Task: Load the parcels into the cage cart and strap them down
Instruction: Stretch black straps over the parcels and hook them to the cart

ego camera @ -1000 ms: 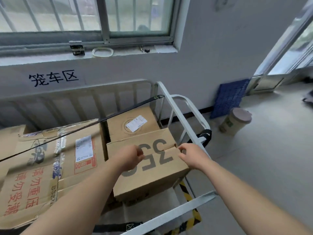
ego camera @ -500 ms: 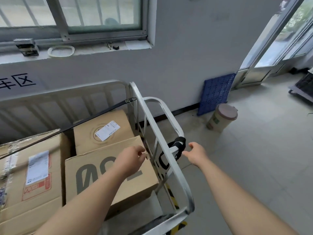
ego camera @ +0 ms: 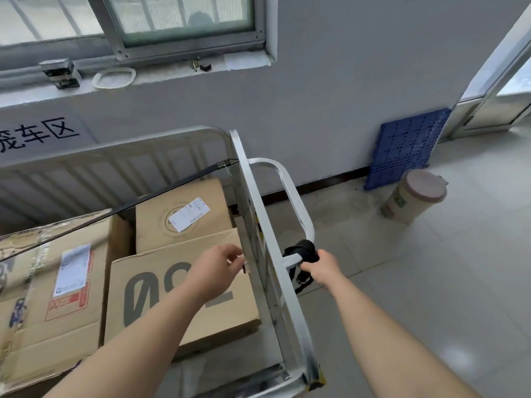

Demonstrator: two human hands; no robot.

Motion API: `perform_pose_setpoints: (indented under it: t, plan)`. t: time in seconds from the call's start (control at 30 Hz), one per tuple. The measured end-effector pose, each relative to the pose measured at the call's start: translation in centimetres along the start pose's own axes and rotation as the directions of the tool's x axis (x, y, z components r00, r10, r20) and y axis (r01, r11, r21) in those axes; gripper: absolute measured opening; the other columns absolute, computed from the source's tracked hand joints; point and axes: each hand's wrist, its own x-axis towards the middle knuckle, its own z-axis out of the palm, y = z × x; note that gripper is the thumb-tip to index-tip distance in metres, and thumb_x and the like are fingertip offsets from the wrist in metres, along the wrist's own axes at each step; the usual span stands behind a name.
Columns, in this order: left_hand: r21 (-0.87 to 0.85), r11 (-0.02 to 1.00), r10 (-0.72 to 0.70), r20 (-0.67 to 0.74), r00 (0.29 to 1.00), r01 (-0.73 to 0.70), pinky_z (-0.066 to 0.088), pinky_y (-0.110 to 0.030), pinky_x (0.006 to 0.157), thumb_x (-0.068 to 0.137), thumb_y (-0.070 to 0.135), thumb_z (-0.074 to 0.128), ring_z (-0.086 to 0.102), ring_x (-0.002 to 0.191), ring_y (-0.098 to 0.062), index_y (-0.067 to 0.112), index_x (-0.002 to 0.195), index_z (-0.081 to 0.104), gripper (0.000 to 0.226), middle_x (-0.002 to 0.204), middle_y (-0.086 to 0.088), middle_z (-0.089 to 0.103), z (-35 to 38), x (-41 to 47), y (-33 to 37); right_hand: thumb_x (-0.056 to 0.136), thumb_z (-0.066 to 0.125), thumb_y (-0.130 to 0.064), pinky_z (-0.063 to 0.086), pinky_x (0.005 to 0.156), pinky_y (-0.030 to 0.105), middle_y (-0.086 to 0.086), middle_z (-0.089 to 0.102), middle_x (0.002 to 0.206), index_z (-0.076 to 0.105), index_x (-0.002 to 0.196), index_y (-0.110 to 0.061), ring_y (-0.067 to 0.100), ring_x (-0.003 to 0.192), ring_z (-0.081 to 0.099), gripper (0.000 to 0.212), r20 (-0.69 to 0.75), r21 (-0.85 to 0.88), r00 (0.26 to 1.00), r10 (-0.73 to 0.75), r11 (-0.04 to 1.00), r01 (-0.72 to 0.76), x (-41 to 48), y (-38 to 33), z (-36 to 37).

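Right grip clamped on rolled strap at cart handle; left grip curled above boxes inside cart, hold unclear. Unroll strap flat across box tops, hook far rail.

Left hand loosely curled, right hand clenched.

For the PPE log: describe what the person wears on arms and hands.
Nothing worn shows. The left hand and right hand are bare, with no gloves, rings or watch. No sleeve or wristband is in view on either arm up to the frame edge.
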Motion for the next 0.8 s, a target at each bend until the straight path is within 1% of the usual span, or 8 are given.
perform_pose_setpoints:
  t: [0.07,0.13,0.27,0.4,0.53,0.6,0.67,0.8]
  plan:
    - [0.005,1.0,0.005,0.003,1.0,-0.005,0.048,-0.022,0.079,0.097,0.031,0.052,0.062,0.092,-0.011,0.02,0.123,0.061,0.029,0.108,0.006,0.066,-0.2,0.0,0.1,0.084,0.066,-0.018,0.047,0.068,0.031,0.008,0.064,0.087,0.061,0.09,-0.009,0.026,0.084,0.06,0.012,-0.005,-0.012,0.998,-0.061,0.998,0.061,-0.3,0.5,-0.9]
    - [0.01,1.0,0.009,0.007,1.0,-0.009,0.049,-0.023,0.079,0.097,0.031,0.052,0.062,0.092,-0.011,0.021,0.122,0.062,0.028,0.107,0.006,0.066,-0.5,0.1,0.4,0.083,0.068,-0.018,0.041,0.056,0.026,-0.001,0.061,0.071,0.061,0.078,-0.014,0.019,0.07,0.056,0.009,-0.035,0.004,0.99,-0.134,0.991,0.135,-1.1,0.4,-2.5]
    - [0.017,0.997,0.075,0.001,0.997,-0.075,0.055,-0.03,0.08,0.097,0.032,0.054,0.064,0.087,-0.01,0.022,0.117,0.065,0.025,0.105,0.006,0.068,-1.1,0.3,1.8,0.083,0.071,-0.018,0.047,0.066,0.028,-0.001,0.071,0.077,0.068,0.083,-0.017,0.017,0.075,0.065,0.003,-0.092,0.129,0.962,-0.257,0.955,0.267,-3.6,-1.5,-6.6]
    - [-0.032,0.983,0.178,0.0,0.984,-0.178,0.049,-0.023,0.08,0.095,0.033,0.057,0.062,0.092,-0.01,0.02,0.125,0.061,0.032,0.105,0.007,0.066,-2.3,-0.1,4.4,0.083,0.071,-0.012,0.046,0.065,0.022,-0.001,0.066,0.07,0.069,0.089,-0.009,0.011,0.064,0.06,0.007,-0.069,0.155,0.911,-0.407,0.898,0.412,-8.0,-5.4,-9.5]
    - [-0.04,0.934,0.356,-0.011,0.934,-0.356,0.046,-0.03,0.097,0.09,0.039,0.064,0.057,0.111,-0.012,0.024,0.142,0.043,0.058,0.126,0.005,0.059,-5.0,-1.1,7.1,0.083,0.071,-0.002,0.048,0.062,0.013,-0.01,0.068,0.067,0.07,0.089,-0.012,0.002,0.063,0.062,0.012,-0.02,0.216,0.848,-0.529,0.826,0.52,-13.9,-9.7,-10.5]
    - [-0.053,0.892,0.449,-0.036,0.893,-0.45,0.04,-0.03,0.104,0.087,0.039,0.067,0.05,0.124,-0.014,0.026,0.148,0.033,0.07,0.137,0.003,0.051,-6.8,-2.0,8.1,0.082,0.073,-0.005,0.05,0.067,0.016,-0.007,0.072,0.076,0.071,0.095,-0.013,0.004,0.07,0.066,0.016,0.01,0.205,0.824,-0.566,0.808,0.553,-16.7,-11.8,-10.3]
    - [-0.064,0.85,0.521,-0.046,0.852,-0.523,0.035,-0.025,0.103,0.088,0.034,0.068,0.046,0.128,-0.014,0.028,0.147,0.034,0.069,0.14,0.002,0.048,-8.8,-3.1,8.7,0.081,0.074,-0.006,0.053,0.074,0.02,0.002,0.074,0.09,0.07,0.106,-0.009,0.01,0.079,0.069,0.026,0.011,0.195,0.807,-0.591,0.793,0.578,-19.2,-13.7,-9.7]
    - [-0.13,0.786,0.599,-0.081,0.797,-0.604,0.041,-0.025,0.096,0.09,0.028,0.066,0.056,0.117,-0.012,0.022,0.123,0.06,0.034,0.123,0.006,0.062,-13.0,-4.9,7.7,0.079,0.076,-0.011,0.053,0.093,0.048,0.023,0.068,0.105,0.071,0.107,-0.01,0.031,0.093,0.067,0.028,-0.017,0.211,0.782,-0.623,0.762,0.612,-23.3,-16.8,-7.6]
